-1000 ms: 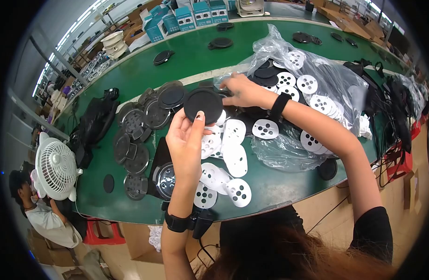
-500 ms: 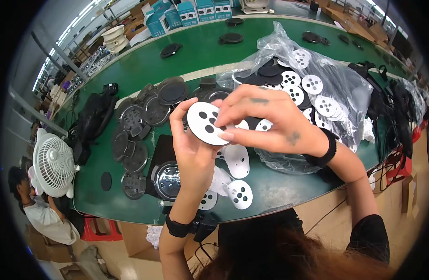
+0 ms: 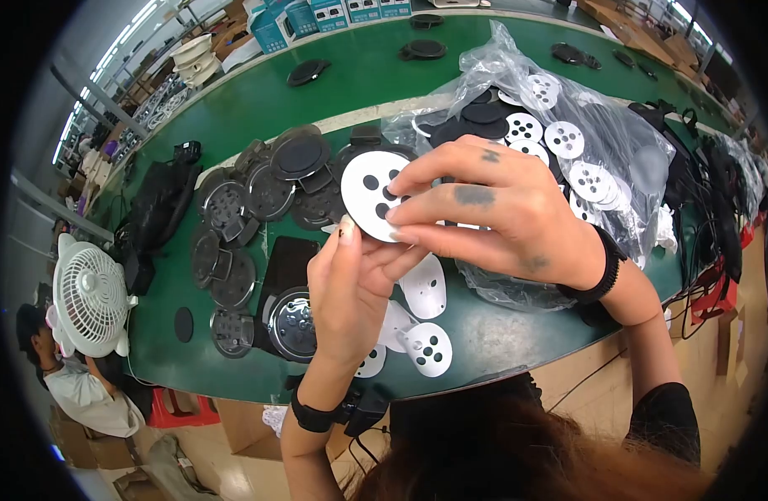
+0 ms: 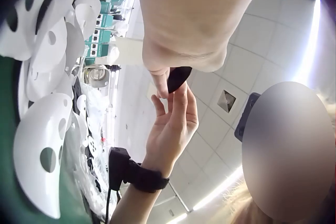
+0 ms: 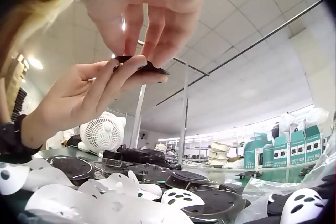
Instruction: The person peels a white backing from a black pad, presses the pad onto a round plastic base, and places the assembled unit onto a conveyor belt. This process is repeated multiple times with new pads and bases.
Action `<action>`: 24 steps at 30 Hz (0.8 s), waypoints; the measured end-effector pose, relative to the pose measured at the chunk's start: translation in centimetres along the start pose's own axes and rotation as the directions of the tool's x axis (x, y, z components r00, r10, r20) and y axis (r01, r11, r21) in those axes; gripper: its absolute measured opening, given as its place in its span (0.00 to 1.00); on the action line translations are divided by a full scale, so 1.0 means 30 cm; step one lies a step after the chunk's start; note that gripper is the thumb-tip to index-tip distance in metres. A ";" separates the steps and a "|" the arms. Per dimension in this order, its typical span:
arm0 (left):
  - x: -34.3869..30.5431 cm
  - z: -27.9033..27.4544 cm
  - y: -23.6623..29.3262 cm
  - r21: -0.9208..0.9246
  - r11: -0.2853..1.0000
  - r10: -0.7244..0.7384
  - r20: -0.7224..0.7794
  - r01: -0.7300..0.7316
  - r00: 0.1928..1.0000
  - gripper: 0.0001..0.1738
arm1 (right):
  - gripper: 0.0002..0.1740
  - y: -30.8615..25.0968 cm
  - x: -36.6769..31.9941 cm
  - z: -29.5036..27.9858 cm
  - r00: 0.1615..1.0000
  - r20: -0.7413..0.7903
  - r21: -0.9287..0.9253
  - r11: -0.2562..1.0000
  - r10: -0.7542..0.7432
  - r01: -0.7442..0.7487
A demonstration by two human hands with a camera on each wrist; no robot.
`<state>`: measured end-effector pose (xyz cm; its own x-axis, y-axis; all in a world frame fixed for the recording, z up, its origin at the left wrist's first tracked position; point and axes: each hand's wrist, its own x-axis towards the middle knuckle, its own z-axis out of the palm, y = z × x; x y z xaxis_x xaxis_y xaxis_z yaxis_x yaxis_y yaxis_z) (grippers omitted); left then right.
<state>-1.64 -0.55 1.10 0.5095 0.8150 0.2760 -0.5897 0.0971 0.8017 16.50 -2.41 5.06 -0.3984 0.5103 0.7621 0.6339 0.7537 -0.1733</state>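
A round black disc, its white hole-punched face (image 3: 365,199) turned up in the head view, is held between both hands. My left hand (image 3: 350,288) grips it from below and the near side, thumb at the lower edge. The fingertips and thumb of my right hand (image 3: 505,200) pinch at its right part, over the holes. In the right wrist view the disc (image 5: 152,68) appears as a thin dark edge resting on the left fingers; its dark side (image 4: 179,78) shows in the left wrist view. Loose white hole-punched sheets (image 3: 425,288) lie below the hands.
Black round bases (image 3: 271,192) are heaped left of the hands, another shiny base (image 3: 296,326) nearer. A clear plastic bag (image 3: 651,179) with white-faced discs lies right. Beyond are boxes (image 3: 329,12); at left a white fan (image 3: 90,284) and a seated person (image 3: 79,392).
The disc has turned from its black face to its white one. My right hand came from the far pile onto the disc, and both hands have shifted slightly since.
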 end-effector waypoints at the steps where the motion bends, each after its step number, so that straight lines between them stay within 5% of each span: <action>1: -0.002 0.001 -0.001 -0.004 0.999 -0.032 -0.010 0.032 0.999 0.23 | 0.07 -0.003 -0.001 -0.001 1.000 0.015 -0.016 1.000 0.008 -0.008; 10: 0.004 0.010 -0.004 -0.097 0.986 -0.126 0.091 0.135 0.988 0.27 | 0.10 -0.023 -0.014 0.000 0.991 0.128 -0.171 0.985 0.037 -0.014; 24: 0.004 0.016 -0.008 -0.055 0.984 -0.165 0.060 0.168 0.984 0.26 | 0.08 0.012 -0.005 -0.011 0.991 0.133 -0.022 0.999 0.030 -0.028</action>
<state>-1.15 -0.74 1.21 0.6366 0.7519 0.1716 -0.5295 0.2643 0.8061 17.01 -2.36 5.09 -0.4636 0.5836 0.6667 0.6588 0.7302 -0.1810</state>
